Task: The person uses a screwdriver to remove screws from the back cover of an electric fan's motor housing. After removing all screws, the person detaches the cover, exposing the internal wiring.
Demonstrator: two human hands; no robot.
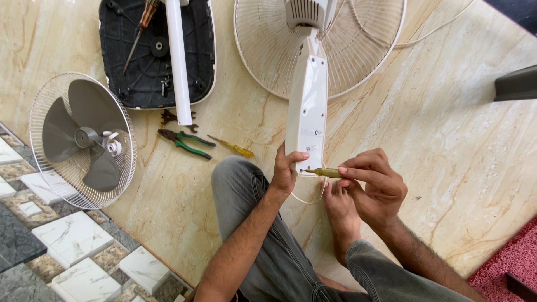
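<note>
Fan neck housing (306, 106), white, lies flat on the floor (436, 140), running from the rear grille (358, 50) down toward the person's lap. Left hand (285, 170) is wrapped around its lower end, thumb on top. Right hand (375, 184) pinches a yellow-handled screwdriver (324, 173), tip set against the housing's bottom edge. A thin white cord (307, 198) loops out under the housing, just above a bare foot (341, 215).

Surface: polished beige marble-look floor with brown veining. Lower left it meets a patterned border of white and grey tiles (72, 240). Red textured mat (509, 260) at bottom right corner.

Other parts spread out, well apart from the hands:
- front grille with grey blade (84, 137) lying in it, at left
- dark fan base (156, 53), underside up, white pole (178, 61) across it, a screwdriver (140, 33) resting on it
- green-handled pliers (184, 142) and a second small yellow screwdriver (232, 147) between the base and the person's knee

Person sits on the floor in grey trousers. Dark object at the right edge, cannot tell what it is.
</note>
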